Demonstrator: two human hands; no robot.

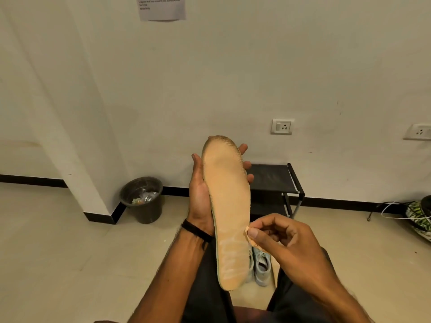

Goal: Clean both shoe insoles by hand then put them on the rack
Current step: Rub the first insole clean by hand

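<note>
A long tan shoe insole [227, 206] stands upright in front of me, toe end up, with a dirty dark rim at the toe. My left hand [200, 194] grips it from behind, thumb on its left edge and fingertips showing past its right edge. My right hand [279, 231] pinches a small peach-coloured bit [250, 238], cloth or a second insole's edge, against the insole's right edge near the heel. A low black rack [275, 180] stands by the wall behind the insole. No second whole insole is plainly in view.
A pair of pale sneakers [262, 266] sits on the floor between my knees. A dark bin [142, 199] with rubbish stands at the wall corner to the left. Another shoe with white laces [417, 217] lies at the far right. The floor is tiled.
</note>
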